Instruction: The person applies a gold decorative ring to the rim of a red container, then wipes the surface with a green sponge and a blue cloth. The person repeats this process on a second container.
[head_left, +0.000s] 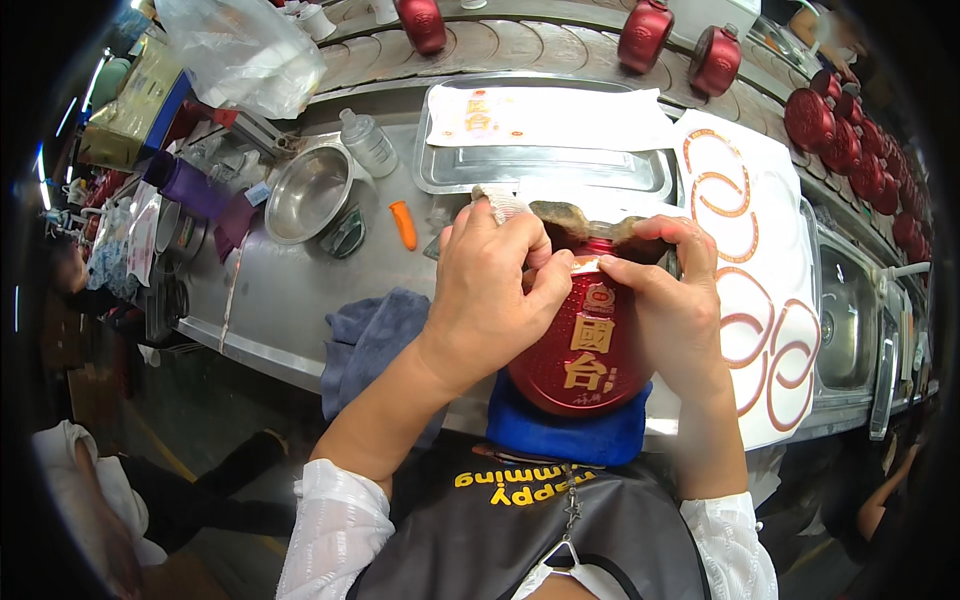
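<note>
A round red bottle (612,350) with raised gold characters leans with its neck away from me, its lower end on a folded blue cloth (520,425). A small white-and-orange paper strip (587,265) lies across the base of its neck. My left hand (490,285) is closed, thumb and forefinger pinching the strip's left end; a pale wrap covers one fingertip. My right hand (680,290) grips round the bottle's shoulder, thumb pressing the strip's right end. Behind the neck is a brownish, worn pad-like support (560,215), partly hidden by my fingers.
A white sheet (775,240) with orange-red ring-shaped strips lies at right, beside a sink (843,320). Printed paper (550,118) covers a metal tray (440,170). Leftward are a steel bowl (308,195), plastic bottle (368,143), orange tool (404,226) and grey cloth (372,345). Red bottles (646,36) stand on a conveyor (540,45).
</note>
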